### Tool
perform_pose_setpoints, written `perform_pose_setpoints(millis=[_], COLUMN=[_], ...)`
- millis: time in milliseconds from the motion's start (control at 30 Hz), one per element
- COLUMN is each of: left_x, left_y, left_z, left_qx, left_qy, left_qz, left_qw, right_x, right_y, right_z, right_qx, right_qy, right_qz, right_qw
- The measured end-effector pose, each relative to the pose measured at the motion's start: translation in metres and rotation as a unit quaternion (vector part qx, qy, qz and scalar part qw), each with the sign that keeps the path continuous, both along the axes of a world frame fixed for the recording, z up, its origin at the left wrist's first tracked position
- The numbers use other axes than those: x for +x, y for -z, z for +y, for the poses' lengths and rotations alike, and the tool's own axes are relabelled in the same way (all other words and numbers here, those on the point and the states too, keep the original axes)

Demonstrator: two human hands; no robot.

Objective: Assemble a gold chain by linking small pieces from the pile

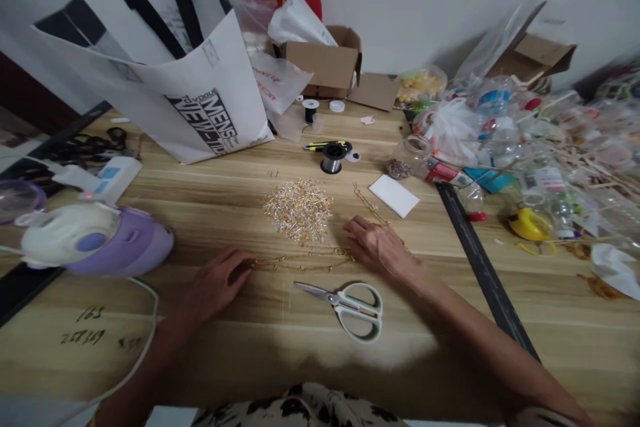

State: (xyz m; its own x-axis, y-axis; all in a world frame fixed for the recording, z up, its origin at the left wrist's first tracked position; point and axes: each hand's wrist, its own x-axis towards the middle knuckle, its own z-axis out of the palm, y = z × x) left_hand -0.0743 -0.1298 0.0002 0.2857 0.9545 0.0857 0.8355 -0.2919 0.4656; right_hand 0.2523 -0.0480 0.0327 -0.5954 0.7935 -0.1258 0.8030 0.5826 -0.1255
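Through the head camera I have both bare hands low over the pale wood-grain worktop (210,213). A fine gold-coloured chain with small beads (295,256) lies stretched sideways between them in two loose strands, nearer me than the pile.

Left hand (220,278): fingers bent, thumb a little apart, fingertips at the chain's left end. I cannot tell whether they pinch it or only touch it.

Right hand (377,247): palm down, fingers close together and reaching left over the worktop, by the chain's right end. Grip hidden from me; cannot tell if anything is held. Just beyond it I note a second length of gold-coloured chain (371,205), slanting away, near a white rectangular card (394,195).

Loose pile of small gold-coloured and clear pieces (300,210) just beyond the strands. On my side of the chain, scissors with pale grey-green handles (334,298), blades partly apart, tips leftward. Beyond the pile, a dark-rimmed spool of silvery wire (333,159). Far left, a white paper bag with black lettering (220,73) stands upright.
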Motion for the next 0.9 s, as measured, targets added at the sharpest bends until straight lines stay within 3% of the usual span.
perform_pose_setpoints(millis=[233,433,900], left_x=[0.009,0.006,-0.007], left_y=[-0.007,-0.004,0.001], left_z=[0.005,0.006,0.014], left_qx=[0.010,-0.018,0.026], left_qy=[-0.006,-0.028,-0.022], left_qz=[0.009,0.038,0.047], left_qw=[1.000,0.999,0.998], right_x=[0.021,0.024,0.022], right_y=[0.010,0.018,0.018], right_z=[-0.015,-0.019,-0.022], right_qx=[-0.079,-0.123,-0.101], right_qy=[0.000,0.021,0.021], right_qz=[0.098,0.159,0.167], right_qw=[0.992,0.979,0.981])
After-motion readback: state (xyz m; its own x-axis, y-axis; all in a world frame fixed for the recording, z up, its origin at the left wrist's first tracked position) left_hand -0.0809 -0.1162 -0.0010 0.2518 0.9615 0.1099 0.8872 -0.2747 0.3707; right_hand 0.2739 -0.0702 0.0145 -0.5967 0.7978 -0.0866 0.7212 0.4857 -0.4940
